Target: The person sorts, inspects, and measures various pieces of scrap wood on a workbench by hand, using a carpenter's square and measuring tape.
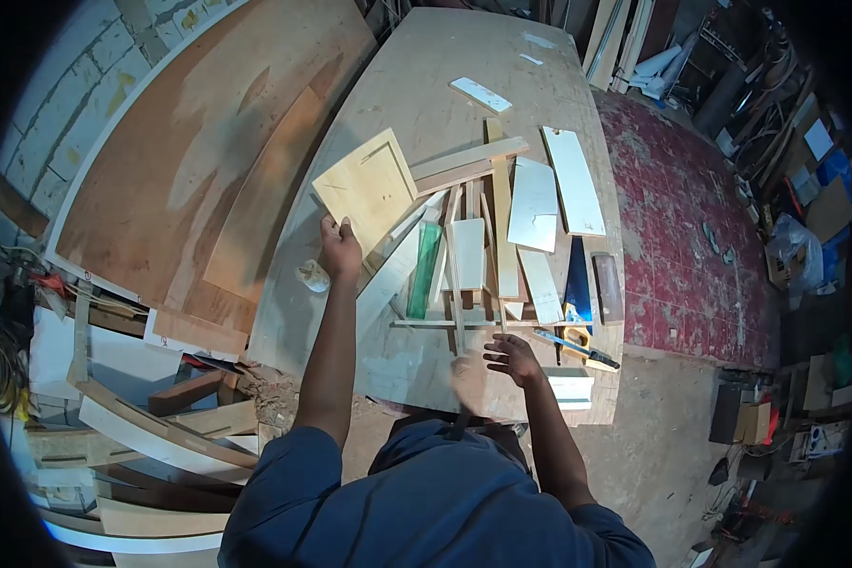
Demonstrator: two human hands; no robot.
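My left hand [341, 248] grips the lower edge of a pale wooden panel [367, 189] with a narrow rectangular groove near its far edge. The panel is tilted over the left part of the pile. My right hand [513, 360] is near the table's front edge, its fingers apart, with nothing visible held. Beside it is a blurred brown shape [470, 385] that I cannot make out. In front of my hands lie a green strip [424, 270], a long yellowish board [503, 218] and white board pieces [533, 204]. A handsaw [578, 289] lies to the right.
The large wooden table [426, 76] carries the pile. A small round container [312, 275] stands at its left. A dark block [607, 287] and a blue-and-black tool [582, 350] lie right. Large brown sheets [199, 142] lean left; curved wood pieces [161, 435] are below them.
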